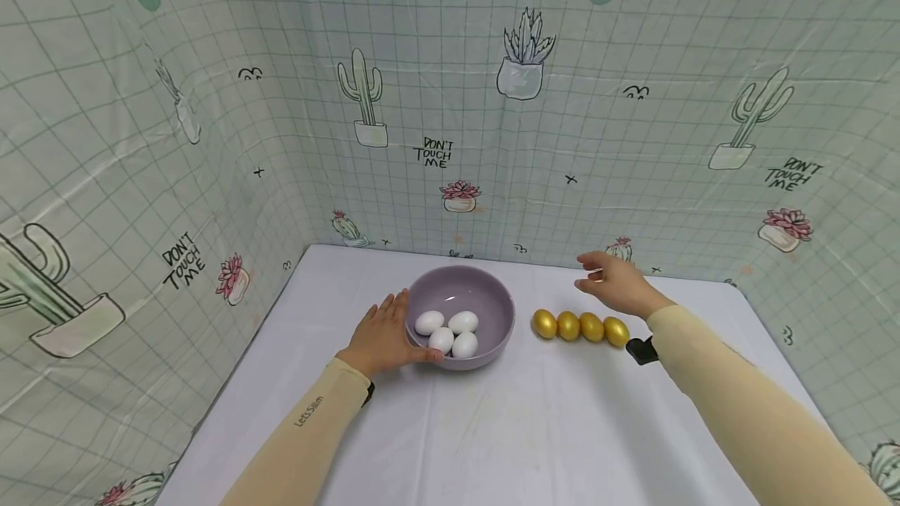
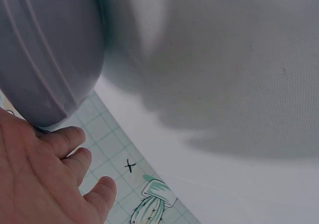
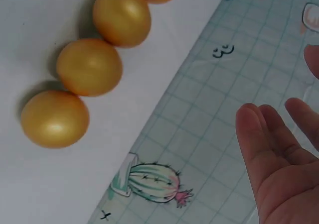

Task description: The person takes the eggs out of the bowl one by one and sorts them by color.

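A purple bowl (image 1: 495, 295) with several white eggs (image 1: 463, 322) inside stands on the table. My left hand (image 1: 383, 336) rests against the bowl's left side, its fingers spread along the wall and its thumb at the near rim. In the left wrist view the bowl's outer wall (image 2: 50, 50) is close, with fingertips (image 2: 102, 191) just beyond it. To the right of the bowl, several gold eggs (image 1: 568, 326) lie in a touching row. My right hand (image 1: 619, 285) is raised behind and above that row, with nothing in it. The right wrist view shows its fingers (image 3: 254, 134) apart from the eggs.
A white cloth covers the table (image 1: 492, 443). Behind it and along both sides hangs a sheet (image 1: 598, 147) with a grid and cactus print, meeting the table's far edge.
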{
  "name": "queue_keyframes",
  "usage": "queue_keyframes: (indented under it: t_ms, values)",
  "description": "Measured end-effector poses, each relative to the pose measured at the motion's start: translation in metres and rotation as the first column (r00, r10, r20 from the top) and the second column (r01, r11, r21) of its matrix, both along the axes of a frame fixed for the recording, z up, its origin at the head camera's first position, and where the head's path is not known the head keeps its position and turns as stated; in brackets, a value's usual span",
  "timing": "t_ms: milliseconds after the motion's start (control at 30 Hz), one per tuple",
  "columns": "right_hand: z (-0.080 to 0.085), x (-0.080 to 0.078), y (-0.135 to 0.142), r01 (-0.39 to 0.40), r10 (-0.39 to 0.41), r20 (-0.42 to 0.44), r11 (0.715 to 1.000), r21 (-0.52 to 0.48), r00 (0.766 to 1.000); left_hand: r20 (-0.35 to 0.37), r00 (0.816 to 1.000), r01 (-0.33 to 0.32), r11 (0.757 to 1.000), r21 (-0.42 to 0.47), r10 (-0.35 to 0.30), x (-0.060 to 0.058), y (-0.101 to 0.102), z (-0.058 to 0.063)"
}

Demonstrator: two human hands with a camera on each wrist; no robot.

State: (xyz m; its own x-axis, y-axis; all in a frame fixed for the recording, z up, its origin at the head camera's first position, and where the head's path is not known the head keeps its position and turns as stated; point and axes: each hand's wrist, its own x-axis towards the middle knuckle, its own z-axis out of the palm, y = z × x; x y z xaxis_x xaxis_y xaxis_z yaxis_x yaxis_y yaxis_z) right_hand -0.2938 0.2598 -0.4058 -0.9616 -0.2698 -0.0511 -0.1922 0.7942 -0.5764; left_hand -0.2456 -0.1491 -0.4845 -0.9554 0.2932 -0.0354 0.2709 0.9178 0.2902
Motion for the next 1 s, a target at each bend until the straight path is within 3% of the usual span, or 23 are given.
queue_keyframes:
  t_ms: [300,1000]
  values:
    - [0.005,-0.002,-0.04,-0.098,0.096,-0.04,0.995,-0.036,0.995,-0.004,1.0,0.005,1.0,0.004,-0.005,0.0,-0.001,0.0]
    - [-0.001,0.008,-0.113,-0.259,0.259,0.002,0.964,-0.069,0.966,-0.014,1.0,0.004,1.0,0.026,-0.004,0.001,0.0,0.001]
